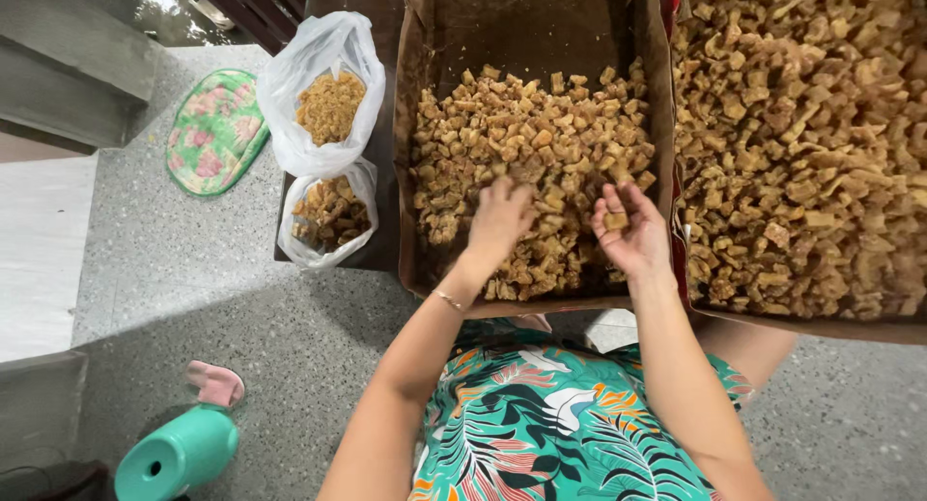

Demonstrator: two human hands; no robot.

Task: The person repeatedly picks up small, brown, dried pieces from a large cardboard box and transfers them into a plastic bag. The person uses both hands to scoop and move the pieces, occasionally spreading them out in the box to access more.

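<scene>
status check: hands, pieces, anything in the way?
Left hand palm down on the pieces in the middle box. Right hand palm up, one piece resting in it. Nothing blocking either hand.

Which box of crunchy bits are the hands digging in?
The left cardboard box, half full. Both the left hand and right hand are inside it; the fuller right box is untouched.

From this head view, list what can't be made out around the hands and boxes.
- Left hand: palm down on the brown pieces; its grip is hidden.
- Right hand: open, one piece on the palm.
- Right cardboard box: cut off by the frame edge.
- Lower plastic bag: contents blurred by the film.
</scene>
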